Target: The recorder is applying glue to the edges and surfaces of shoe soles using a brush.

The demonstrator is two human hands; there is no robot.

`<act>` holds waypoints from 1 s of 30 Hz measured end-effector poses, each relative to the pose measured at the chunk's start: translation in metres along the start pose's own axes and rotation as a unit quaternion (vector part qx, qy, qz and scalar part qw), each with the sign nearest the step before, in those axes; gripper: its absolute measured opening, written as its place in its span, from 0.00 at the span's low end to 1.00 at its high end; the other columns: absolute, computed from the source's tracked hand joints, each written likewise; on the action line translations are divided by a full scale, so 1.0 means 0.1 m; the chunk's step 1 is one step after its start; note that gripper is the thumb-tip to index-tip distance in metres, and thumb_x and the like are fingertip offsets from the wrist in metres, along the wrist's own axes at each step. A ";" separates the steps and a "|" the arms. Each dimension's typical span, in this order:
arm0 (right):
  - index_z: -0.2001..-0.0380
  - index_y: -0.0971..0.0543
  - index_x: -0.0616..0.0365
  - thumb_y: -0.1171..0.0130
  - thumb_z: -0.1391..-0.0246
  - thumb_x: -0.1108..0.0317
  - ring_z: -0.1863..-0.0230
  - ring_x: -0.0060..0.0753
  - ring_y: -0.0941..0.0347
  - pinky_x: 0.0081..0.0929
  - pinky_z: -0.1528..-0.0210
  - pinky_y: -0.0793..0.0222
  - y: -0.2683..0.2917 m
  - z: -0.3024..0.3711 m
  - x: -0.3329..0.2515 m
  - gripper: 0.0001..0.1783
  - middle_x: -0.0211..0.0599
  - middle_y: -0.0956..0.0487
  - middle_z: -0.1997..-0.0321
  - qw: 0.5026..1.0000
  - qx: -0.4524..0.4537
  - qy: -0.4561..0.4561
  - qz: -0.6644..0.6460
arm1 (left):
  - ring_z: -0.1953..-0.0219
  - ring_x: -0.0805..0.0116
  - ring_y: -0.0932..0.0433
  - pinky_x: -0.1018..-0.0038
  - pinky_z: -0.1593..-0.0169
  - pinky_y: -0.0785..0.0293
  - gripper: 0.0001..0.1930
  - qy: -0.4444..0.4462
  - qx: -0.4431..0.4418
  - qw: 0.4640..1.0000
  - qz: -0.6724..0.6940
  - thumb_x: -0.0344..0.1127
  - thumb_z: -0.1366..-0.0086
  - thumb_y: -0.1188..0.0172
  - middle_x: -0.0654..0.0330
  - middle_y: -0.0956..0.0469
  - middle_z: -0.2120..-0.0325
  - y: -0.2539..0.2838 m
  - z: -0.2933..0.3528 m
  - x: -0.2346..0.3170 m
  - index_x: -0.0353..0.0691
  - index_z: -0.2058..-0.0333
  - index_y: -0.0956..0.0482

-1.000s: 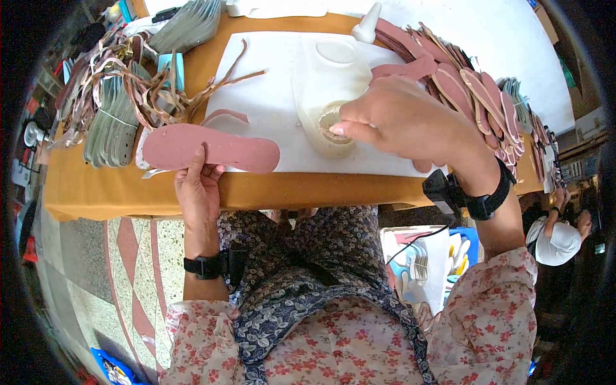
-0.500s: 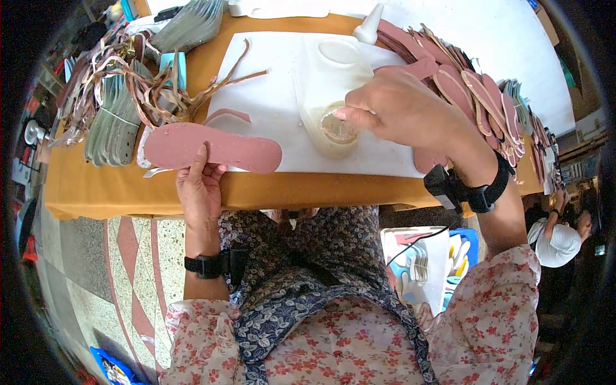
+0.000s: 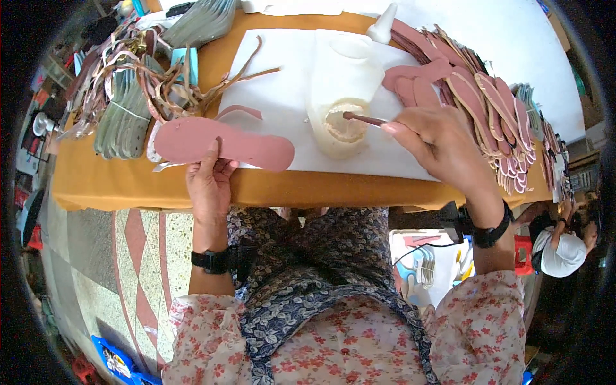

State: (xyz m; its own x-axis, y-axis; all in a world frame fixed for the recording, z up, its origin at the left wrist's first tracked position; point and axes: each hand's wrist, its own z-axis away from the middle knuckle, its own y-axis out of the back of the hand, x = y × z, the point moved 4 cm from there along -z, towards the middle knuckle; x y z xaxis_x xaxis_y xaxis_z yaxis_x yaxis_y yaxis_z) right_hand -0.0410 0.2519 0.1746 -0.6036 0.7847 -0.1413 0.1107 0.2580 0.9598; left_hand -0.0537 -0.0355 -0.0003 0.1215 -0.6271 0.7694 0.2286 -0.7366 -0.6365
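Observation:
My left hand (image 3: 210, 183) grips a pink sandal sole (image 3: 192, 142) near its middle, thumb on top and fingers below. Near the work sheet's centre lies a translucent white plastic bottle (image 3: 340, 80) with an opening cut in its side, crusted around the edge. My right hand (image 3: 436, 141) is closed on a thin dark brush (image 3: 369, 119), its tip over the opening. Whether the tip touches the contents, I cannot tell. A curved pink strip (image 3: 240, 113) rests on the sheet behind the sole.
Left stand bundled grey-green soles (image 3: 122, 125) and a tangle of straps (image 3: 170, 86). Overlapping pink soles (image 3: 475, 109) fill the right side, beside a white nozzle-topped bottle (image 3: 383, 25). The orange cloth's front edge (image 3: 308, 192) borders the white sheet (image 3: 276, 58). Another person (image 3: 561, 247) sits far right.
My right hand has drawn back rightward from the bottle's opening, and the brush now shows in it. The left hand still holds the sole. The whole view has shifted slightly.

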 end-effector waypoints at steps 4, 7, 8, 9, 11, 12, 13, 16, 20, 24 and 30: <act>0.80 0.25 0.63 0.47 0.48 0.63 0.82 0.46 0.31 0.33 0.80 0.39 -0.04 0.23 0.04 0.15 0.46 0.28 0.82 0.989 0.089 -0.054 -0.100 | 0.73 0.75 0.24 0.80 0.72 0.25 0.06 0.007 0.001 1.000 0.011 0.31 0.40 0.45 0.61 0.23 0.69 -0.04 0.02 0.01 0.39 0.64 0.25; 0.78 0.24 0.63 0.45 0.49 0.66 0.83 0.42 0.31 0.31 0.80 0.39 -0.16 0.37 0.19 0.11 0.45 0.27 0.82 0.977 0.087 -0.120 -0.156 | 0.72 0.74 0.24 0.80 0.72 0.25 0.06 0.016 0.002 1.000 0.012 0.31 0.40 0.45 0.62 0.23 0.69 -0.06 0.03 0.00 0.39 0.64 0.25; 0.78 0.24 0.63 0.45 0.49 0.66 0.83 0.42 0.31 0.31 0.80 0.39 -0.22 0.39 0.22 0.11 0.45 0.27 0.82 0.976 0.088 -0.121 -0.156 | 0.72 0.74 0.24 0.80 0.71 0.25 0.06 0.016 0.004 1.000 0.012 0.31 0.40 0.45 0.62 0.23 0.69 -0.08 0.03 0.00 0.39 0.64 0.25; 0.79 0.24 0.63 0.45 0.50 0.66 0.83 0.41 0.31 0.30 0.80 0.39 -0.27 0.41 0.26 0.11 0.44 0.27 0.82 0.973 0.094 -0.125 -0.168 | 0.72 0.74 0.24 0.80 0.71 0.25 0.06 0.017 0.003 1.000 0.012 0.31 0.40 0.45 0.62 0.23 0.69 -0.08 0.03 0.00 0.39 0.64 0.25; 0.79 0.24 0.63 0.44 0.50 0.66 0.83 0.40 0.31 0.30 0.80 0.38 -0.27 0.43 0.29 0.11 0.44 0.28 0.83 0.970 0.103 -0.133 -0.178 | 0.70 0.74 0.25 0.79 0.71 0.26 0.07 0.002 -0.002 1.000 0.009 0.31 0.40 0.45 0.61 0.23 0.69 -0.08 0.02 0.02 0.38 0.64 0.25; 0.78 0.24 0.63 0.44 0.50 0.66 0.82 0.40 0.30 0.30 0.79 0.38 -0.24 0.41 0.24 0.11 0.43 0.27 0.82 0.975 0.106 -0.107 -0.166 | 0.70 0.74 0.25 0.79 0.71 0.26 0.07 0.004 -0.004 1.000 0.009 0.31 0.40 0.45 0.61 0.23 0.69 -0.07 0.02 0.02 0.38 0.64 0.25; 0.78 0.24 0.63 0.44 0.50 0.66 0.81 0.39 0.29 0.29 0.79 0.37 -0.20 0.40 0.19 0.11 0.42 0.27 0.81 0.979 0.109 -0.080 -0.154 | 0.70 0.74 0.25 0.79 0.70 0.26 0.07 0.004 -0.006 1.000 0.005 0.31 0.40 0.45 0.61 0.23 0.69 -0.04 0.02 0.02 0.37 0.64 0.25; 0.78 0.24 0.62 0.44 0.50 0.66 0.80 0.39 0.29 0.28 0.78 0.36 -0.10 0.38 0.02 0.11 0.41 0.26 0.79 0.991 0.095 0.004 -0.091 | 0.70 0.74 0.25 0.79 0.70 0.26 0.06 0.006 -0.007 1.000 -0.001 0.31 0.40 0.45 0.61 0.23 0.70 -0.03 0.01 0.00 0.38 0.64 0.25; 0.77 0.23 0.62 0.45 0.49 0.66 0.78 0.38 0.28 0.27 0.77 0.35 0.00 0.45 -0.06 0.10 0.39 0.25 0.78 0.982 0.106 -0.028 -0.151 | 0.72 0.75 0.25 0.80 0.72 0.26 0.06 0.008 0.008 1.000 -0.009 0.31 0.40 0.45 0.61 0.23 0.70 -0.03 0.02 0.00 0.38 0.65 0.25; 0.74 0.21 0.62 0.48 0.46 0.64 0.84 0.24 0.31 0.22 0.82 0.39 -0.04 0.69 0.14 0.12 0.35 0.24 0.79 0.943 0.165 -0.127 -0.258 | 0.73 0.75 0.25 0.80 0.72 0.25 0.06 0.001 -0.008 1.000 -0.008 0.31 0.40 0.46 0.61 0.23 0.71 -0.03 0.02 0.03 0.37 0.65 0.25; 0.74 0.21 0.61 0.54 0.42 0.61 0.89 0.15 0.40 0.13 0.87 0.46 -0.52 0.88 0.02 0.17 0.26 0.33 0.90 0.808 0.244 -0.282 -0.456 | 0.75 0.75 0.25 0.81 0.73 0.24 0.07 0.044 -0.022 0.998 0.035 0.31 0.41 0.45 0.61 0.23 0.73 -0.14 0.10 0.00 0.36 0.65 0.26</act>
State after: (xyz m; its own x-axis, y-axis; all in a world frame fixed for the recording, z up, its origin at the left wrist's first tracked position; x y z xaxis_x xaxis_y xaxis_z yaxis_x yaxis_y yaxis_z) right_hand 0.0212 0.2895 0.1028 -0.1698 0.2397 -0.9559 0.2033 0.9576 0.2040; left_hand -0.0469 -0.0224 0.0088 0.0499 -0.6958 0.7165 0.1804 -0.6993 -0.6917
